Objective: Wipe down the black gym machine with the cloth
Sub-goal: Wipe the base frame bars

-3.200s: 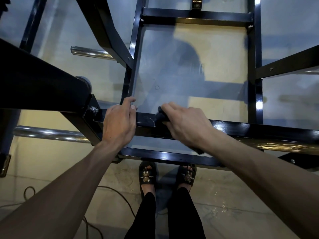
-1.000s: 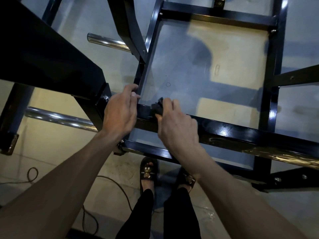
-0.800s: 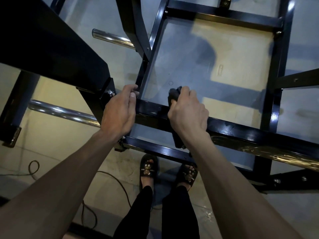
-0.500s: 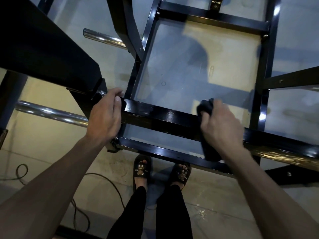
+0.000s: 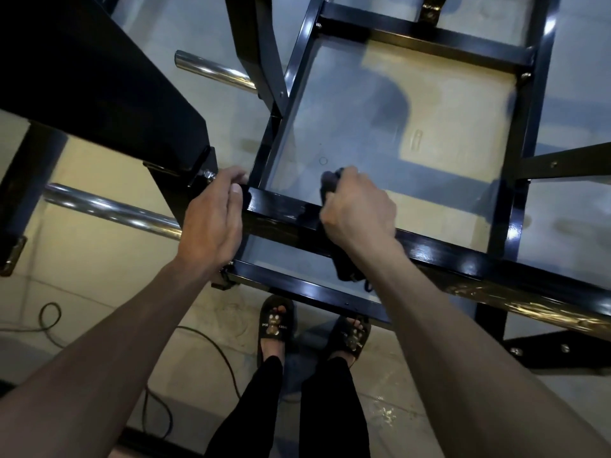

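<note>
The black gym machine [image 5: 443, 251] is a glossy frame of square steel tubes seen from above. Its near crossbar runs from centre left down to the right. My right hand [image 5: 358, 211] grips a dark cloth [image 5: 329, 181] wrapped over that crossbar; a tail of the cloth hangs below the bar by my wrist. My left hand [image 5: 211, 223] holds the crossbar's left end beside a bolted joint, fingers curled over the top and thumb on the near face.
A large black pad or arm [image 5: 92, 81] juts in from the upper left. Two chrome bars [image 5: 112, 209] stick out to the left. A cable [image 5: 205, 345] lies on the concrete floor. My sandalled feet [image 5: 274, 322] stand just under the lower rail.
My right hand slid the cloth along the crossbar out to the right, then back left toward my left hand. My left hand has kept its hold on the bar's left end.
</note>
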### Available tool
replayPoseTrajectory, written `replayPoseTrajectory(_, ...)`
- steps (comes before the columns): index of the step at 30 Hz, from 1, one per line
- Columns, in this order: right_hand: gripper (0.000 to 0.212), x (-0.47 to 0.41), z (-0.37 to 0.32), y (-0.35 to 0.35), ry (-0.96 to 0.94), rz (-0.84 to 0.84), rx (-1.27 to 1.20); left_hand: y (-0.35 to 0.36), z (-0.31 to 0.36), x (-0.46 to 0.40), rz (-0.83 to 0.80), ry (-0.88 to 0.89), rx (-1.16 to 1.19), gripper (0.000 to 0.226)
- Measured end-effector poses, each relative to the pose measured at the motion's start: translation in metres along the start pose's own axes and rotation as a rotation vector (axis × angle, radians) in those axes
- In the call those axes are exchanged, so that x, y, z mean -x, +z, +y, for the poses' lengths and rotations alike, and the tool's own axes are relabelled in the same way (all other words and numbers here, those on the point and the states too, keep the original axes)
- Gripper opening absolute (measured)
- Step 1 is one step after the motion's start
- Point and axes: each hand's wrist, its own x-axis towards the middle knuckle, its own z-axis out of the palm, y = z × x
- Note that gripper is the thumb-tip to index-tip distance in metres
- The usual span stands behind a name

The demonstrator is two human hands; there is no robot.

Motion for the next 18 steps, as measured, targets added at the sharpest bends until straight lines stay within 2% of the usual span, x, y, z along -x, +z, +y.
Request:
replayPoseTrajectory(3,0.034,-0.006,-0.032,0.014,-0.191,0.004,0.017,-0.004,0.000,-0.003,-0.021,-0.005,-0.026,0.034)
replayPoseTrajectory(7,0.031,0.006,-0.011,0.013,-0.322,0.019,-0.060,-0.012,-0.001,-0.004,-0.047,-0.010,-0.038,0.035)
replayPoseTrajectory(13,0.022,0.038,0.022,-0.007,-0.362,0.022,0.101,-0.013,-0.005,-0.004,-0.043,0.016,-0.043,0.036)
replayPoseTrajectory(18,0.027,0.014,-0.020,0.012,-0.387,0.038,0.072,-0.009,-0.006,-0.005,-0.016,0.020,-0.049,0.034)
